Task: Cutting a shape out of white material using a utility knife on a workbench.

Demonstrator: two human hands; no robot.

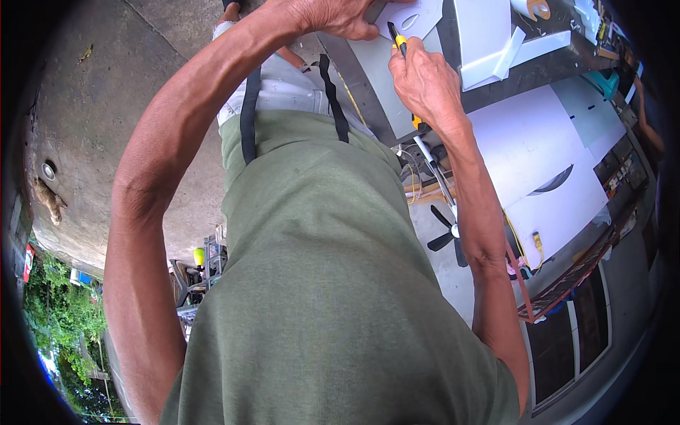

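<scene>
My right hand (428, 81) is closed around a yellow and black utility knife (401, 44). The knife's dark front end points up and left, over a white sheet (427, 15) with a small leaf-shaped opening in it. Beneath that sheet lies a grey flat board (386, 81) on a dark table. My left hand (343, 15) is at the top edge of the picture, beside the white sheet's left side. Its thumb and fingers are stretched out and apart, with the fingertips partly cut off by the picture's edge. I see nothing held in it.
Right of the knife lie another white sheet (483, 32), white strips (513, 53) and a roll (535, 8). A large white panel (517, 152) extends beyond my right forearm. Below is a black-bladed fan (443, 241). Another person's arm (648, 117) shows far right.
</scene>
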